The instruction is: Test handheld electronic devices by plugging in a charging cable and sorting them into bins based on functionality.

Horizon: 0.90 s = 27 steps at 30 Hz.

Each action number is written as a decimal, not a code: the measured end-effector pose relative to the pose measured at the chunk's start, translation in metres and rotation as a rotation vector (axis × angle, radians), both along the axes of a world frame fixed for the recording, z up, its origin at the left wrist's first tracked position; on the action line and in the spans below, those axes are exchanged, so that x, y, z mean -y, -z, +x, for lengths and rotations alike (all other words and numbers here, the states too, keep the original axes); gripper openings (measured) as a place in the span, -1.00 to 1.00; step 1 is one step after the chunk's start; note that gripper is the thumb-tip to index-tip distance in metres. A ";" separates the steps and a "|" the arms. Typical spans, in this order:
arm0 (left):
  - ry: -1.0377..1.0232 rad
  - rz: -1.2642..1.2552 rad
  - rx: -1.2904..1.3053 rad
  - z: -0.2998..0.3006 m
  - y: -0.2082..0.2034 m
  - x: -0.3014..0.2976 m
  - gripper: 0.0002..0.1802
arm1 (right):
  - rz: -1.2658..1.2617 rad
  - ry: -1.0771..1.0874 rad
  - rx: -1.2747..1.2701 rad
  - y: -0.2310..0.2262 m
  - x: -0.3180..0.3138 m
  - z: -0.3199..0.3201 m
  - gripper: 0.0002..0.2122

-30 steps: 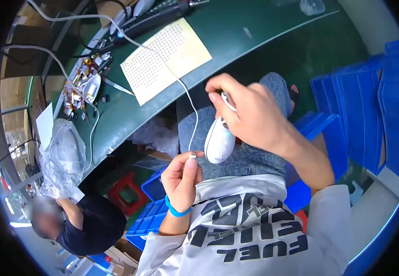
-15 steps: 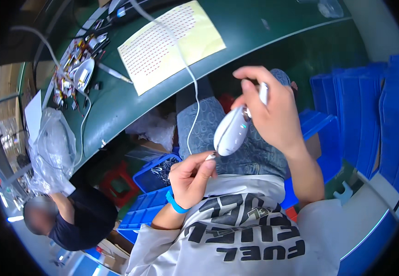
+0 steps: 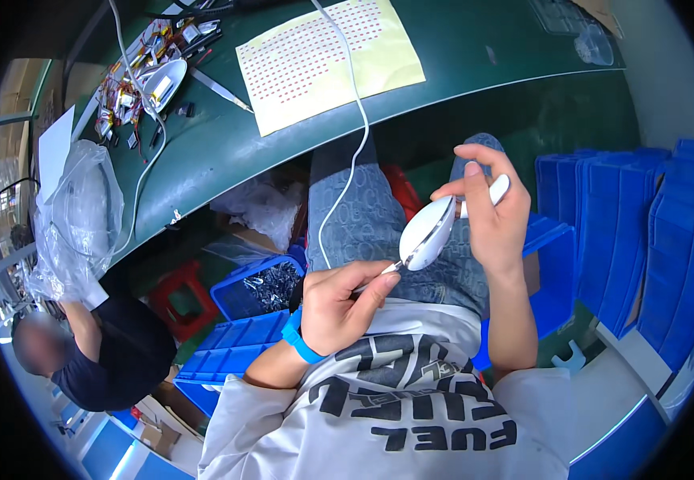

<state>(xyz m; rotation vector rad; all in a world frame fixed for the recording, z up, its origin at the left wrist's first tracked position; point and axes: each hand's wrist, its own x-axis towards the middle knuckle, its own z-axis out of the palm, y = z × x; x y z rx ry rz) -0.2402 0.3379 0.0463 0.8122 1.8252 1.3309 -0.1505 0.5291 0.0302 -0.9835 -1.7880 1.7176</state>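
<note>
A white oval device (image 3: 425, 238) with a shiny seam and a slim handle (image 3: 496, 190) is held over my lap. My right hand (image 3: 497, 228) is closed on the handle, its index finger raised and bent. At the device's lower tip, my left hand (image 3: 337, 308) pinches a small white cable plug (image 3: 392, 267). The plug meets the tip; whether it is fully inserted I cannot tell. From it a thin white cable (image 3: 352, 164) runs up over the table edge.
On the green table (image 3: 475, 96) lie a yellow sheet of small red labels (image 3: 327, 60), a tweezer-like tool (image 3: 221, 88) and a pile of small wired parts (image 3: 127, 92). Blue bins (image 3: 623, 232) stack at right. Another person (image 3: 115, 344) sits at left beside a clear plastic bag (image 3: 83, 204).
Both hands and the device have shifted slightly right in view. The device has turned to show its seam, and its tip now meets the plug. The whole view has tilted a little.
</note>
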 end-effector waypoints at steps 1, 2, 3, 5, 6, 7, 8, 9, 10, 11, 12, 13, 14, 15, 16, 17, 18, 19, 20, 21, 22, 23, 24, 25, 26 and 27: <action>-0.004 0.001 0.001 0.000 -0.001 0.001 -0.90 | -0.017 -0.001 0.005 0.000 0.001 0.000 -0.79; 0.003 -0.008 -0.005 0.000 -0.001 0.001 -0.90 | -0.035 -0.002 0.010 -0.001 0.001 0.000 -0.78; 0.010 -0.016 -0.011 -0.001 -0.002 0.001 -0.90 | -0.034 -0.005 0.011 -0.001 0.002 0.000 -0.78; 0.009 -0.031 -0.009 -0.001 -0.002 0.002 -0.89 | 0.008 -0.014 0.024 -0.002 0.002 0.001 -0.78; 0.010 -0.046 -0.006 -0.001 -0.002 0.002 -0.88 | 0.009 -0.015 0.024 -0.003 0.002 0.002 -0.78; 0.007 -0.045 -0.007 0.000 -0.001 0.003 -0.88 | 0.038 -0.024 0.043 -0.004 0.002 0.002 -0.79; 0.005 -0.047 -0.029 0.000 0.000 0.004 -0.88 | 0.068 -0.032 0.061 -0.004 0.003 0.002 -0.79; 0.004 -0.050 -0.051 0.000 0.000 0.004 -0.88 | 0.069 -0.034 0.061 -0.005 0.004 0.002 -0.79; 0.004 -0.048 -0.050 0.000 0.000 0.004 -0.88 | 0.116 -0.031 0.079 -0.005 0.004 0.002 -0.79; 0.005 -0.059 -0.054 0.000 -0.001 0.004 -0.88 | 0.163 -0.027 0.096 -0.005 0.004 0.003 -0.80; 0.006 -0.069 -0.057 0.000 -0.002 0.003 -0.88 | 0.165 -0.026 0.097 -0.006 0.004 0.003 -0.80; 0.004 -0.069 -0.058 0.000 -0.001 0.004 -0.88 | 0.180 -0.034 0.085 -0.006 0.005 0.003 -0.80; 0.002 -0.076 -0.061 0.000 -0.001 0.004 -0.88 | 0.195 -0.041 0.073 -0.005 0.006 0.003 -0.80; 0.001 -0.084 -0.063 0.000 -0.001 0.005 -0.88 | 0.195 -0.042 0.071 -0.004 0.007 0.003 -0.80; 0.001 -0.084 -0.063 0.000 -0.001 0.005 -0.88 | 0.206 -0.029 0.063 -0.004 0.008 0.003 -0.81; 0.004 -0.079 -0.080 0.000 -0.001 0.004 -0.88 | 0.218 -0.015 0.055 -0.004 0.009 0.003 -0.81; 0.007 -0.075 -0.098 0.000 -0.001 0.004 -0.88 | 0.218 -0.015 0.055 -0.004 0.011 0.003 -0.81; 0.008 -0.074 -0.098 0.000 -0.001 0.004 -0.88 | 0.241 0.013 0.048 -0.005 0.013 0.003 -0.82; 0.010 -0.071 -0.129 -0.001 -0.001 0.004 -0.89 | 0.265 0.042 0.042 -0.005 0.015 0.003 -0.82; 0.012 -0.067 -0.160 -0.001 0.000 0.004 -0.89 | 0.266 0.043 0.042 -0.005 0.015 0.003 -0.82; 0.013 -0.065 -0.159 0.000 0.000 0.003 -0.89 | 0.260 0.045 0.028 -0.005 0.015 0.005 -0.83; 0.015 -0.064 -0.160 0.000 0.001 0.002 -0.90 | 0.254 0.048 0.015 -0.004 0.014 0.006 -0.83; 0.017 -0.064 -0.161 0.000 0.001 0.001 -0.90 | 0.257 0.049 0.015 -0.005 0.014 0.007 -0.83; 0.018 -0.061 -0.161 -0.001 0.001 0.000 -0.90 | 0.289 0.055 0.044 -0.005 0.016 0.009 -0.83; 0.045 -0.094 -0.217 -0.003 0.002 -0.001 -0.89 | 0.321 0.062 0.073 -0.006 0.017 0.010 -0.83; 0.072 -0.127 -0.273 -0.004 0.001 -0.003 -0.89 | 0.324 0.063 0.073 -0.005 0.020 0.012 -0.83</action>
